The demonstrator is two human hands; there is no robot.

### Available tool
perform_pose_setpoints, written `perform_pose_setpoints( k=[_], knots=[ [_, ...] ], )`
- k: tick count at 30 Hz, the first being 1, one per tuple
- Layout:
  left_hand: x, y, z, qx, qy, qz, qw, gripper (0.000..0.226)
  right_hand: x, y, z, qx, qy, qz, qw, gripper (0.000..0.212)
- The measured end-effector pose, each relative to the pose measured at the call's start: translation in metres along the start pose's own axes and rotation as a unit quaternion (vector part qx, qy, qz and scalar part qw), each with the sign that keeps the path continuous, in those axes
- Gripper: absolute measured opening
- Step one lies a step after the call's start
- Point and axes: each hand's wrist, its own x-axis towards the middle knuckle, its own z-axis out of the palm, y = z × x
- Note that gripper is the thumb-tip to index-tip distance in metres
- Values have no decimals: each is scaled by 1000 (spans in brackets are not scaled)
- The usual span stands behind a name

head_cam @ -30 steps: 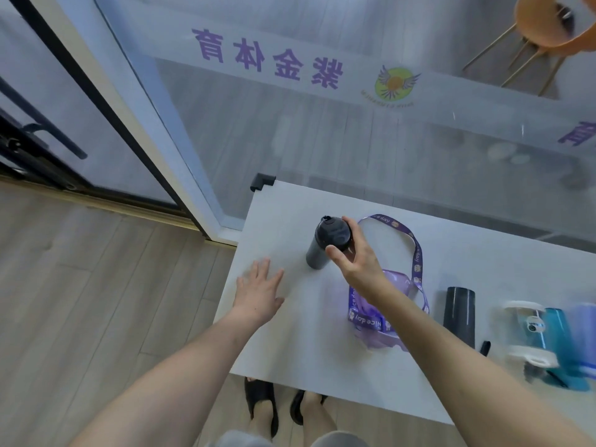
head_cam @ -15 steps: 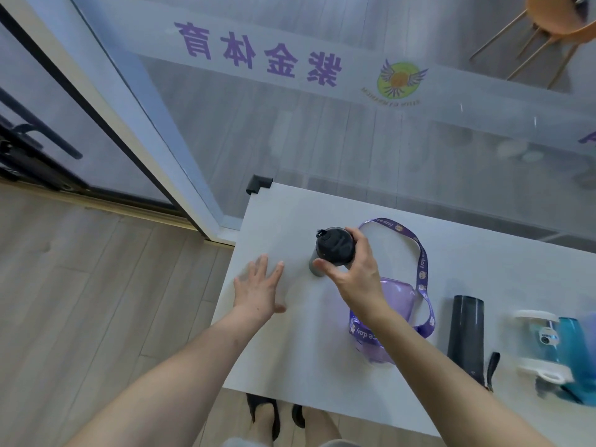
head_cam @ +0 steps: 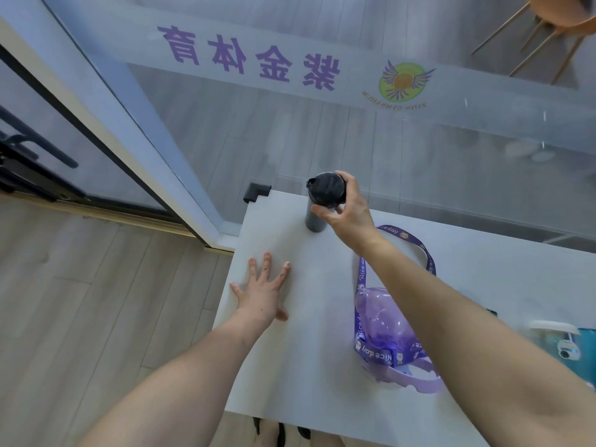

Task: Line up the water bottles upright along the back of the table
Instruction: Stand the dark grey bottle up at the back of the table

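the dark bottle (head_cam: pixel 317 204) was held upright by its cap in the right hand (head_cam: pixel 350 212), the fingers (head_cam: pixel 345 183) clamped around the lid from above, with its base at or just above the counter (head_cam: pixel 309 317) near the back left corner; whether the base was fully seated could not be told. the left hand (head_cam: pixel 263 293) was laid flat on the counter nearer the front edge, its fingers spread apart and closed on nothing. since the bottle was tall and narrow and gripped only at the top, it was judged that a tip could be caused if the hand were let go before the base sat flat. the glass wall (head_cam: pixel 322 140) stood just behind the counter, so a knock against it could be caused by a push too far back. the black corner guard (head_cam: pixel 256 191) was close by on the left, and the bottle could be sent off that side edge by a careless nudge. the purple bottle (head_cam: pixel 385 327) was lying on its side under the right forearm, its strap (head_cam: pixel 419 250) looped toward the wrist; the strap could be snagged and the bottle dragged when the arm was drawn back. a teal bottle (head_cam: pixel 577 350) was seen at the right edge, also not yet set in the row.
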Motion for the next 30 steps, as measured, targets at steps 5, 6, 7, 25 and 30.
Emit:
perform_pose_setpoints(
  k=[5,6,7,25,30],
  knots=[
    [0,1,-1,0,-7,-1,1000,125,11,0,-1,-8,-24,-3,1000,76],
    [0,1,-1,-1,-8,-1,1000,125,12,0,-2,-10,-27,-3,1000,76],
    [0,1,-1,-2,-7,0,1000,125,13,1,-2,-9,-28,-3,1000,76],
    [-2,1,0,-1,-2,4,1000,123,22,0,-1,-15,-33,-12,999,74],
    [-1,0,1,0,2,6,1000,123,24,1,0,-14,-27,2,1000,77]
  ],
)
